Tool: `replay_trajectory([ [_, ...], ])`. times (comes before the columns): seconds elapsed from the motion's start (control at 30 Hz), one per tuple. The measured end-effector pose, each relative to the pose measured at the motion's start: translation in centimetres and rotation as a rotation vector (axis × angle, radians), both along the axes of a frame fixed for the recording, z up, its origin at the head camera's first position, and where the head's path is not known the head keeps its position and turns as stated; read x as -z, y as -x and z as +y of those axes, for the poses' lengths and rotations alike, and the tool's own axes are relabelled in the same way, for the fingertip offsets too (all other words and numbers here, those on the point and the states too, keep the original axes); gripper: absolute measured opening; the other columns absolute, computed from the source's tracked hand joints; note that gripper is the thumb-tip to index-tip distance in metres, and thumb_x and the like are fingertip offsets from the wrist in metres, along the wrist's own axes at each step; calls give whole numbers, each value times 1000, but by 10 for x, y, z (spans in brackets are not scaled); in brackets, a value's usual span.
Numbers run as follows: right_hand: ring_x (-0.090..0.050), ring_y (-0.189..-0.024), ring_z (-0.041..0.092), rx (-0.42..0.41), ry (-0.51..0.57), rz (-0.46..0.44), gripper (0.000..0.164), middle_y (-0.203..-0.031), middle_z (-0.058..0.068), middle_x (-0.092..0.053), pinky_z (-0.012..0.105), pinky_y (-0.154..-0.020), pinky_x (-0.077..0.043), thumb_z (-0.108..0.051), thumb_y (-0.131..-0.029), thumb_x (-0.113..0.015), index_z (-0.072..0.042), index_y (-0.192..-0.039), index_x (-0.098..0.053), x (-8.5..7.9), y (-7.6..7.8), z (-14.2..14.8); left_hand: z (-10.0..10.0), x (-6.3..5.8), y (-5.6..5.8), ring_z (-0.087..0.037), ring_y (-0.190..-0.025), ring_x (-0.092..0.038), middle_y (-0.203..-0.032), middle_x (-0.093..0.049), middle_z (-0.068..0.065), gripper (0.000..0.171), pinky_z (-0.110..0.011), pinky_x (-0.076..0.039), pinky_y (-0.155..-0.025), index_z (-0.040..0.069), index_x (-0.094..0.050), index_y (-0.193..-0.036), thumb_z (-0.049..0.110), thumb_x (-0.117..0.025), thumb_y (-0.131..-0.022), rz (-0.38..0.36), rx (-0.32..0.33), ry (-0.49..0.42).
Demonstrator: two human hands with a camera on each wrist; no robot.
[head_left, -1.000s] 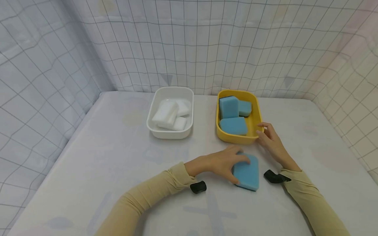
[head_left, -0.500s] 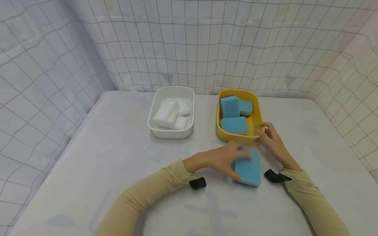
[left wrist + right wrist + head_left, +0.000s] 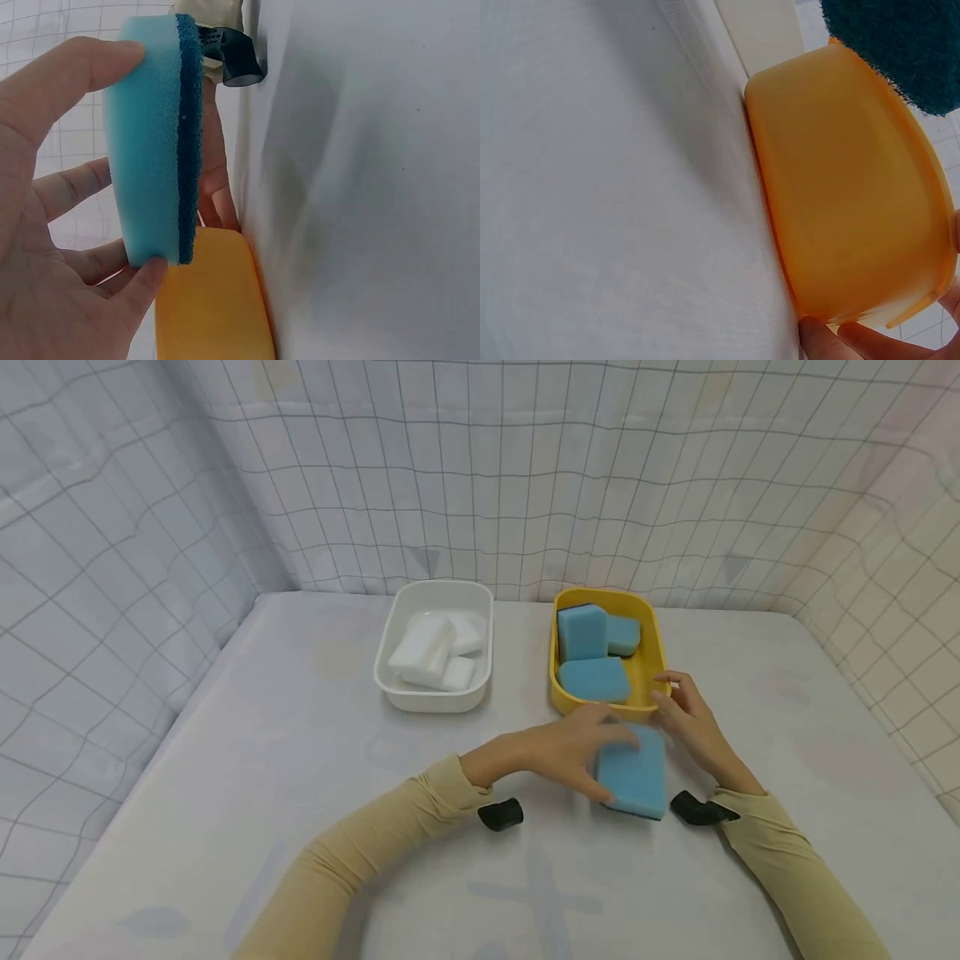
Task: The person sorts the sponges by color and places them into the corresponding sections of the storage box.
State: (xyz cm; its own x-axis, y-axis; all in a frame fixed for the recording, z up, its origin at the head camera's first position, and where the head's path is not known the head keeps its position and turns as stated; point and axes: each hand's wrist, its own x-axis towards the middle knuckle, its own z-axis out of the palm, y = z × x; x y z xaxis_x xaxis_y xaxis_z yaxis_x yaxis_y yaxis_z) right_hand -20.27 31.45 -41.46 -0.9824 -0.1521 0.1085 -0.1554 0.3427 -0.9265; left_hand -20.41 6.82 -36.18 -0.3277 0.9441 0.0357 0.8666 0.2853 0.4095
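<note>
A light-blue sponge with a dark scouring layer is held by my left hand, thumb at one end and fingers at the other. In the left wrist view the sponge hangs above the white table, scouring side facing down to it. The yellow tub stands just beyond, with several blue sponges inside. My right hand is at the tub's near right corner. In the right wrist view its fingertips touch the tub's wall and others lie by the rim.
A white tub with several white sponges stands left of the yellow one. Grid-patterned cloth hangs behind the table and along both sides. Black camera mounts sit at both wrists.
My left hand has lifted the sponge off the table and carried it forward, toward the yellow tub's near edge. The right hand and both tubs stay where they were.
</note>
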Motion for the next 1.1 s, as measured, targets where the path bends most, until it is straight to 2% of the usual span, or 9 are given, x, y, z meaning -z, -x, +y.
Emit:
replay_trajectory([
  [0.1,-52,-104,0,-6,21,-13,42,-130,30,-39,8,-83,-46,-27,-101,-39,-5,-134,-26,0,0,0,1,-6,3,-21,-132,-33,-141,-39,-9,66,-32,-32,-109,18,-48,-132,43,-74,-77,0,-9,-10],
  [0.17,-51,-103,2,5,-7,-18,43,-128,27,-41,8,-82,-45,-29,-101,-40,-7,-135,-25,0,0,0,0,-9,4,-22,-135,-31,-142,-38,-10,67,-33,-31,-110,18,-47,-133,43,-74,-77,-14,-21,-11],
  [0.23,-50,-91,2,25,-55,-20,43,-116,20,-46,11,-74,-44,-32,-101,-40,-9,-135,-26,-1,0,1,0,-13,6,-23,-134,-31,-142,-37,-11,67,-33,-32,-109,18,-47,-133,42,-74,-76,-25,-26,-21],
  [0.33,-49,-83,2,41,-92,-26,43,-106,5,-49,18,-69,-44,-34,-101,-39,-11,-135,-27,-1,0,2,-1,-18,9,-21,-129,-34,-140,-38,-11,66,-32,-36,-104,18,-48,-132,42,-74,-76,-27,-34,-43],
  [0.4,-50,-83,2,38,-91,-32,42,-104,-1,-48,20,-69,-44,-33,-101,-39,-12,-135,-27,-1,0,3,-1,-20,11,-20,-126,-36,-138,-39,-11,66,-31,-38,-103,18,-48,-131,42,-75,-76,-13,-39,-60],
  [0.47,-51,-91,2,35,-92,-39,42,-112,-2,-48,18,-75,-45,-34,-101,-38,-12,-135,-27,0,0,3,-2,-23,13,-19,-125,-36,-138,-39,-10,66,-31,-38,-102,18,-49,-131,42,-75,-76,0,-47,-72],
  [0.63,-51,-95,0,28,-93,-48,41,-121,5,-46,17,-78,-45,-35,-101,-37,-15,-136,-27,0,-1,3,-2,-27,19,-21,-126,-36,-136,-39,-10,65,-32,-37,-103,18,-49,-131,42,-74,-76,14,-62,-95],
  [0.83,-52,-95,-1,32,-73,-59,30,-118,-4,-46,15,-79,-45,-36,-101,-37,-27,-129,-30,-1,-1,2,-3,-32,28,-23,-127,-34,-138,-37,-12,63,-35,-37,-104,18,-49,-130,39,-74,-77,-14,-113,-113],
  [1.1,-52,-92,1,43,-93,-78,29,-115,-4,-47,17,-76,-45,-38,-100,-37,-33,-128,-30,-1,0,2,-2,-33,44,-24,-125,-34,-136,-37,-13,62,-36,-40,-102,18,-49,-131,36,-73,-77,-51,-187,-119],
])
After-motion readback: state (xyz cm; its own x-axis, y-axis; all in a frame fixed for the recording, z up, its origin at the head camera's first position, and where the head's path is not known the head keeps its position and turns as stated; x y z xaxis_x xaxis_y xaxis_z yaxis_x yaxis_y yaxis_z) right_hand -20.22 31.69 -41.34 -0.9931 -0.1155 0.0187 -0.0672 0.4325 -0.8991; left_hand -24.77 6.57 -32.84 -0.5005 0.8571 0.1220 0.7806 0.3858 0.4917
